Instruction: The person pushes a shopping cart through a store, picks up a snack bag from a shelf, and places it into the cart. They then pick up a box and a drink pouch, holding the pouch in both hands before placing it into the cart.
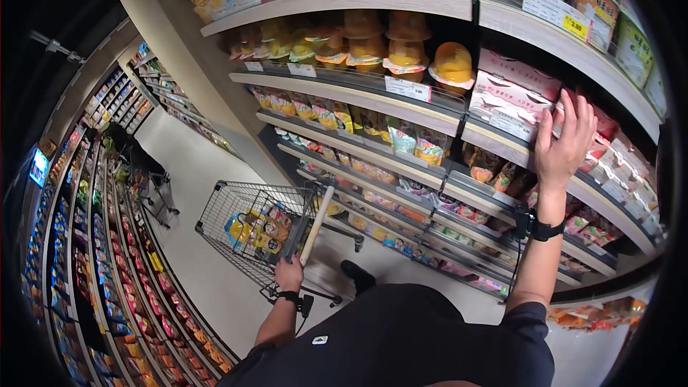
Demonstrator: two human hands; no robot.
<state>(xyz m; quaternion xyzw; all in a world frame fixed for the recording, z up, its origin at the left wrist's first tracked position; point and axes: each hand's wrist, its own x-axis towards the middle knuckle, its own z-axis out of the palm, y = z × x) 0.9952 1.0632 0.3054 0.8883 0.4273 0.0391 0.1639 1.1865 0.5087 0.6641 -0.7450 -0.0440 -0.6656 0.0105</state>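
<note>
My left hand (289, 272) wraps the near end of the cart handle (317, 226), apparently to steady it. My right hand (565, 145), fingers spread, is at the pale boxes (503, 106) stacked along the shelf's front edge (489, 135); contact is unclear.

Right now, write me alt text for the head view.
A person's open right hand is up against pink-and-white rectangular boxes on a pale wood-edged store shelf. The left hand holds the long pale handle of a black wire shopping cart containing mostly yellow glossy packets.
</note>
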